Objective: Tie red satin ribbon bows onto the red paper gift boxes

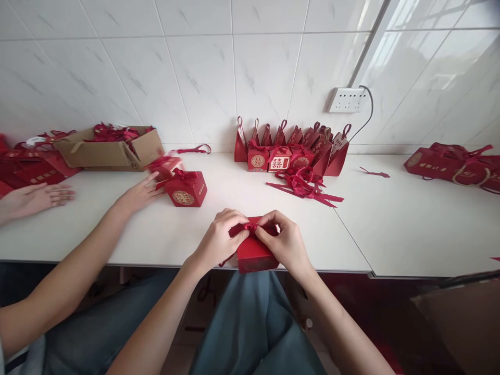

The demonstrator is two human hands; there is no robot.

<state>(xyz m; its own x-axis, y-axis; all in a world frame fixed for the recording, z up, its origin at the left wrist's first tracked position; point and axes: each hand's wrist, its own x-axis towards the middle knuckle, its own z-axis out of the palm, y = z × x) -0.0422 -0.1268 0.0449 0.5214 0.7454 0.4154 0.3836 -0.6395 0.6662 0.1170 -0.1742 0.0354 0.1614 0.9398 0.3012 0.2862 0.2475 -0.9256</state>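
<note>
A small red gift box [258,254] sits at the table's front edge, between my two hands. On its top is a dark red ribbon [252,227] gathered in a knot or bow. My left hand [224,234] pinches the ribbon from the left, thumb against fingers. From the other side, my right hand [281,234] pinches the ribbon's right part close to the knot. A ribbon end hangs by the box's left side. Beyond my hands lies a loose pile of red ribbons [307,187].
Finished-looking red boxes [258,159] stand in a cluster by the wall. At left, a co-worker's hand [142,192] touches a blurred red box beside another red box [187,190]. A cardboard box [105,156] holds ribbons. Red bags [449,164] lie at right, below a power strip [346,100].
</note>
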